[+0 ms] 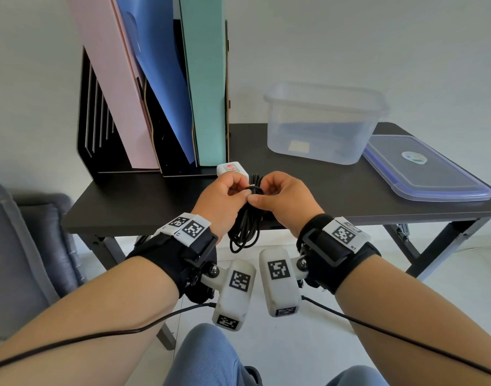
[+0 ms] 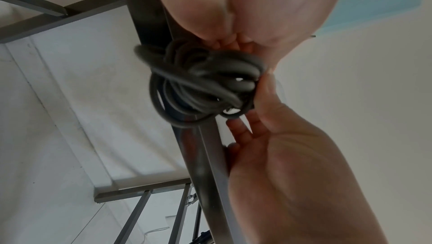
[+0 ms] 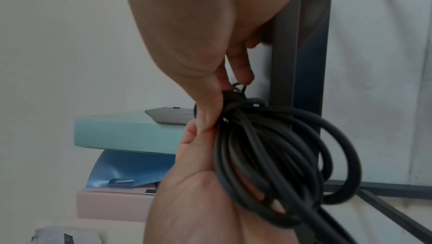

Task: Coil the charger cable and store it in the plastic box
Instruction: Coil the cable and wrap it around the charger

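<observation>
Charger cable (image 1: 245, 227), black and bundled into loops, hangs at the centre of the head view, above the front edge of the dark table (image 1: 336, 190). Left hand (image 1: 225, 196) and right hand (image 1: 283, 199) both pinch its top, fingers curled round the wrapped turns, thumbs meeting. A white charger block (image 1: 231, 169) shows just above the left hand. Plastic box (image 1: 322, 123) stands open at upper right on the table, its lid (image 1: 425, 168) lying beside it at the right.
</observation>
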